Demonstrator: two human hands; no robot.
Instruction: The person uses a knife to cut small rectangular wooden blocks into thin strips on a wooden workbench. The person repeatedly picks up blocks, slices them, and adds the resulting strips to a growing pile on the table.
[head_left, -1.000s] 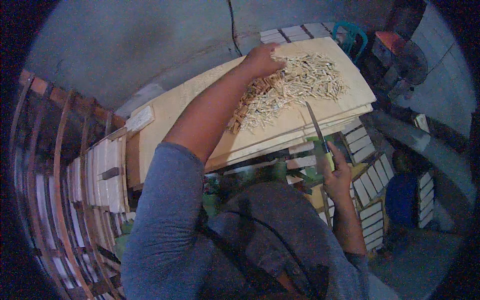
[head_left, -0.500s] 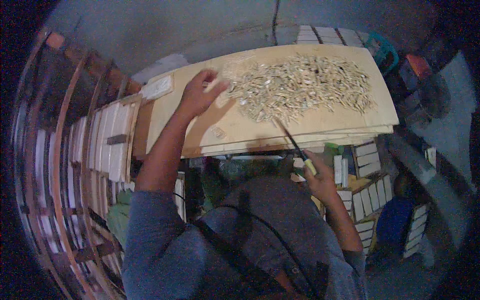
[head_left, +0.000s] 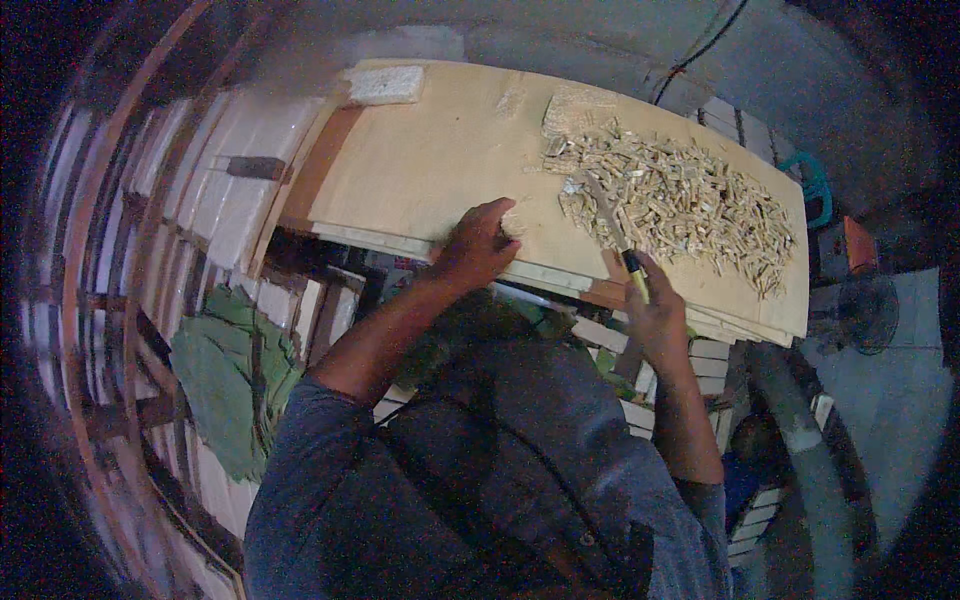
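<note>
A heap of small pale stick-like pieces (head_left: pixel 690 200) covers the right half of a pale wooden board (head_left: pixel 420 150). My right hand (head_left: pixel 657 305) is wrapped round the black-and-yellow handle of a long-bladed knife (head_left: pixel 606 212). Its blade lies against the heap's left part, tip pointing away from me. At the board's near edge, my left hand (head_left: pixel 480 245) has its fingers curled about a small pale cluster of pieces (head_left: pixel 512 222). How firmly it grips them is hard to make out. Another flat patch of neatly lined-up pieces (head_left: pixel 580 97) sits at the heap's far left.
A whitish block (head_left: pixel 386 86) rests on the board's far left corner. Racks with pale slats (head_left: pixel 225 165) stand at the left, above crumpled green cloth (head_left: pixel 235 375). Beyond the board's right end are a teal chair (head_left: pixel 815 190) and a fan (head_left: pixel 868 312).
The view has swung left. My left hand has come down from beside the heap to the small cluster at the near edge. The knife's blade has moved from the heap's near edge onto its left part.
</note>
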